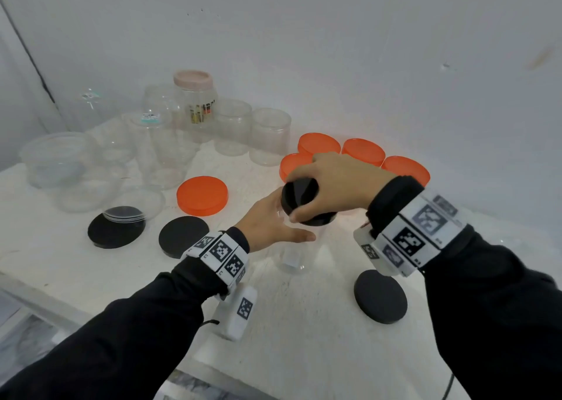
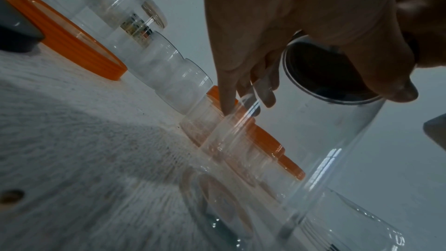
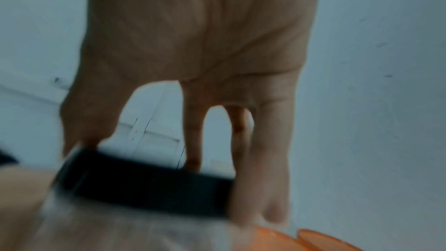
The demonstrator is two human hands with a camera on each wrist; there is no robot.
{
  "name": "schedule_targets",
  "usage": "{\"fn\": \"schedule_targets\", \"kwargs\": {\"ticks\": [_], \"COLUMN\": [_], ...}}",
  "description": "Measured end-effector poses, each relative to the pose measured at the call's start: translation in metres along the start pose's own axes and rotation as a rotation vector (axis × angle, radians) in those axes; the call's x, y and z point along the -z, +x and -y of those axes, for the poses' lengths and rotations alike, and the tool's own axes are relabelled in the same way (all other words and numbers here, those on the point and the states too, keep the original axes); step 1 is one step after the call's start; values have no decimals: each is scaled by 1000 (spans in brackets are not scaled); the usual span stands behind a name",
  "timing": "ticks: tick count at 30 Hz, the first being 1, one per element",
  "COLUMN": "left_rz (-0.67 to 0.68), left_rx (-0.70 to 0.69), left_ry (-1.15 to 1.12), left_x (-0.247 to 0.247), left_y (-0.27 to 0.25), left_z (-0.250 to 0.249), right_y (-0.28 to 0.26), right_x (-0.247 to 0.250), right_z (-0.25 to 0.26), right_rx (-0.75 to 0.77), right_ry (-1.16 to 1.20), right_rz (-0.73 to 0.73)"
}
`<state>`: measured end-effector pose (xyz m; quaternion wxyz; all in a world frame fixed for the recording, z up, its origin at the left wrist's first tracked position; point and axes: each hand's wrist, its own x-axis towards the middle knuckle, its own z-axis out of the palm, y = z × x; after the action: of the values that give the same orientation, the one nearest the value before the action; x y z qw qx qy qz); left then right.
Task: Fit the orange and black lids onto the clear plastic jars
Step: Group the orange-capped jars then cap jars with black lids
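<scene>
The left hand (image 1: 267, 220) wraps the clear jar (image 1: 299, 253) to steady it while the right hand (image 1: 331, 183), fingertips clamped round the black lid (image 1: 301, 198), seats it on the mouth just below them.

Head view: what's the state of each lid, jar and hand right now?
Right hand: grips black lid on the jar mouth.
Left hand: holds clear jar, upright.
Three black lids: loose on the table.
Orange lids: loose, unfitted.
Back jars: uncapped.
Pink-lidded jar: capped.
</scene>
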<state>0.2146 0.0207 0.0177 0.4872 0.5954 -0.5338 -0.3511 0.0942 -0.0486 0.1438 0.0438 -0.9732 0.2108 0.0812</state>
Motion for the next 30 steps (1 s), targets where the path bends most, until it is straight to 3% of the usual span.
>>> {"fn": "schedule_targets", "kwargs": {"ticks": [3,8,18,23,28,30], "left_rz": [5,15,-14,54,219,182], "left_rx": [-9,-1,-46,-77,-125,-155], "left_ry": [-18,42,6,41,129,174], "left_x": [-1,2,-4,-8,-13,-11], "left_y": [0,1,-1,3,17,29], "left_z": [-1,-1,2,-3,-13,-15], "right_y": [1,1,-4,-16,-43,-60], "right_x": [-7,0,-12,-19,-23,-19], "right_z": [1,-7,-9,-12,-28,-43], "right_rx": [-81,32,53,-6,-90,-162], "right_ry": [-66,-2,-80,-38,59,136], "right_rz": [-104,184,-56,-124,-186,-285]}}
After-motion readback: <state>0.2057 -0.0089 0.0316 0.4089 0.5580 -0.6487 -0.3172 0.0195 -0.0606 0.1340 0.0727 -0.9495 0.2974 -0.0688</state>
